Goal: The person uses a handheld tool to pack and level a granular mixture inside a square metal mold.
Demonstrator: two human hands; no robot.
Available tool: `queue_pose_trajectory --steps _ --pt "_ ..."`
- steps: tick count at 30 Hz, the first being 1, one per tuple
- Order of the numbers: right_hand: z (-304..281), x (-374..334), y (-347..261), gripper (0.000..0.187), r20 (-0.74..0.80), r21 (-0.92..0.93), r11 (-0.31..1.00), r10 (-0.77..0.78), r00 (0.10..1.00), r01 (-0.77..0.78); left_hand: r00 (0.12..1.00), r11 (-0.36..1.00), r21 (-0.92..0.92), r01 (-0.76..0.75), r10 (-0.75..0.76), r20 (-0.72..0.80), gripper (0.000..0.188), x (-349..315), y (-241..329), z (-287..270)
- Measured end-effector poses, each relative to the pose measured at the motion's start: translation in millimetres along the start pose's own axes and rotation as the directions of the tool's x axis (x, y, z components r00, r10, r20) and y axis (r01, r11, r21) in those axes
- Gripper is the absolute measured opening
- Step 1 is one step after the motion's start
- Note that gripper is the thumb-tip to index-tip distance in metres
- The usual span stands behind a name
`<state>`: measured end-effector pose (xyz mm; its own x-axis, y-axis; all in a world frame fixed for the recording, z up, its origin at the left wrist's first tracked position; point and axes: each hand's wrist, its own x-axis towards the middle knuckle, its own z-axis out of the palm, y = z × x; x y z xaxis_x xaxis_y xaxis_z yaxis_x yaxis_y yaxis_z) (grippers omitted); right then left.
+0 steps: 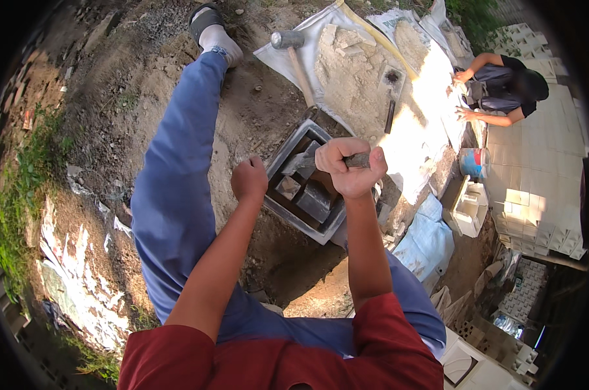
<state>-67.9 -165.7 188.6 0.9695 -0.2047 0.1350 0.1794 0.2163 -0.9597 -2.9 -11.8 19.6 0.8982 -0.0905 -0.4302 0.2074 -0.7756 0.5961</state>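
Between my legs stands a grey rectangular mould [293, 216] with dark blocks [314, 201] and compartments inside. My right hand [353, 170] is above its right side, fingers wrapped round the handle of a trowel. The grey trowel blade [299, 164] extends left over the mould's far part. My left hand [249, 178] is closed in a fist beside the mould's left rim; its fingertips are hidden, so what it grips, if anything, does not show. Beyond the mould, a mallet [288, 40] with a wooden handle lies on the edge of a white sheet.
Pale powdery material [348, 78] is heaped on the white sheet. A dark-handled tool [390, 117] lies beside it. At far right a person [509, 90] works near stacked pale blocks [528, 162]. A bucket [474, 162], white box [470, 207] and blue sack [426, 237] stand to the right.
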Motion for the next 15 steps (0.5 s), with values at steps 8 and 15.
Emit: queue_pose_trajectory --steps 8,15 --pt "-11 2 15 0.078 -0.039 -0.083 0.996 -0.014 0.999 0.010 1.000 1.000 0.014 0.001 -0.001 0.006 0.051 -2 4 0" --pt "-16 -1 1 0.082 -0.074 0.071 0.992 -0.098 0.992 0.103 0.999 0.999 -0.030 0.016 -0.015 0.030 0.050 -2 8 -4"
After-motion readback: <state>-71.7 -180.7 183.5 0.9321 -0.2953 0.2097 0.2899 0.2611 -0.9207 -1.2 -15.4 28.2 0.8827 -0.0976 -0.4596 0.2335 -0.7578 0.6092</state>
